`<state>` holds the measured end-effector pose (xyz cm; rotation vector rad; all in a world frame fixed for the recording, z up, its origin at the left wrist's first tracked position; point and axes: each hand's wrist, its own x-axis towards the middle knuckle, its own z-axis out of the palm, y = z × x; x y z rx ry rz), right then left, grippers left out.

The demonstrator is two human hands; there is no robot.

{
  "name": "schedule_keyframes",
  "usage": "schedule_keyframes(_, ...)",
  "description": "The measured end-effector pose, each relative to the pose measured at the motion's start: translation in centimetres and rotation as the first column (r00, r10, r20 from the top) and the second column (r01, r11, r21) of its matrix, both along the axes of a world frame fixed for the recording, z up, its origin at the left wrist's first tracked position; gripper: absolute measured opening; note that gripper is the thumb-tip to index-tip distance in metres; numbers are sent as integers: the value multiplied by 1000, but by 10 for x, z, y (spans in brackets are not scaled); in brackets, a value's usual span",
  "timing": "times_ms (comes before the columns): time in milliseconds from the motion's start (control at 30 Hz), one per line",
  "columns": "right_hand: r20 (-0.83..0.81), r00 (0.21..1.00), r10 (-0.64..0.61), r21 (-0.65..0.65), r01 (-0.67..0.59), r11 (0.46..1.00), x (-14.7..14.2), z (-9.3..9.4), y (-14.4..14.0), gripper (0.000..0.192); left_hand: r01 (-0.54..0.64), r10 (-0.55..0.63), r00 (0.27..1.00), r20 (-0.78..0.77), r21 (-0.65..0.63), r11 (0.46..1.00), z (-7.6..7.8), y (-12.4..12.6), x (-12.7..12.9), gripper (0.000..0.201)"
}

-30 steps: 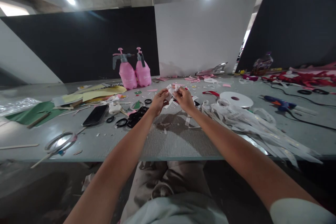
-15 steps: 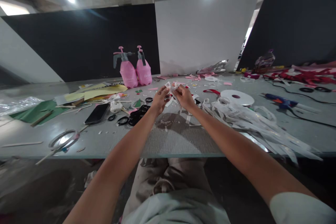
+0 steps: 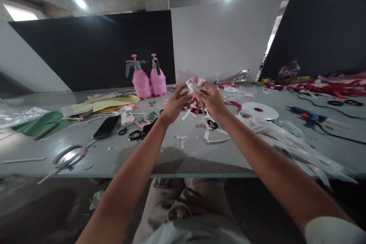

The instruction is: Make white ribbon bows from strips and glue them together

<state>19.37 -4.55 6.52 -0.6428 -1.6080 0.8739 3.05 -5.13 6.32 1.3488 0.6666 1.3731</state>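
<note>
A white ribbon bow [image 3: 195, 85] is held up above the middle of the table, its loops spread to both sides. My left hand [image 3: 175, 105] pinches it from the left with bent fingers. My right hand [image 3: 213, 102] grips it from the right, fingers closed at its lower middle. Part of the bow is hidden behind the fingertips. Beneath the hands lie red and white ribbon scraps [image 3: 188, 113] and a black ring [image 3: 212, 124]. Loose white ribbon strips [image 3: 274, 133] are heaped to the right, in front of a white ribbon roll [image 3: 268, 111].
Two pink spray bottles [image 3: 158, 82] stand at the back. On the left are a black phone [image 3: 106, 126], green sheet [image 3: 37, 124], yellow paper [image 3: 114, 102] and tape roll [image 3: 68, 154]. A blue glue gun [image 3: 309, 113] with its cord lies right. The glass table's front edge [image 3: 185, 175] is near me.
Both hands have risen and come nearer with the bow, which shows more fully now. The view has tipped slightly upward.
</note>
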Motion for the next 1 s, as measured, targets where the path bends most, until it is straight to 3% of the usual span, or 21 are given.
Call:
schedule_keyframes(100,-10,1000,12,20,-12,1000,0,10,-37,65,-66,66,997,43,15,998,8,-30,6,41)
schedule_keyframes(200,-49,998,36,-36,-38,999,-1,7,-73,62,-84,84,996,14,77,993,7,-63,9,42)
schedule_keyframes(267,-72,996,50,-65,-54,996,-3,1,-93,61,-45,48,998,-33,94,995,4,-82,9,44)
schedule_keyframes(367,-113,989,94,-73,-102,992,-6,-7,-114,59,107,-101,993,-55,123,987,-3,-103,3,49)
schedule_keyframes(533,-177,966,187,-100,-206,973,-7,-14,-130,59,121,-124,992,9,127,985,-17,-126,-6,54)
schedule_keyframes(700,-429,872,236,-149,-326,934,-16,-25,-143,71,36,-34,952,304,0,999,-25,-149,3,50)
schedule_keyframes(900,-622,714,320,-106,-482,870,-26,-37,-159,84,120,-109,893,438,1,993,-30,-170,16,59)
schedule_keyframes(1000,-552,732,399,-128,-548,827,-20,-40,-160,88,221,-209,894,396,15,975,-32,-174,10,60)
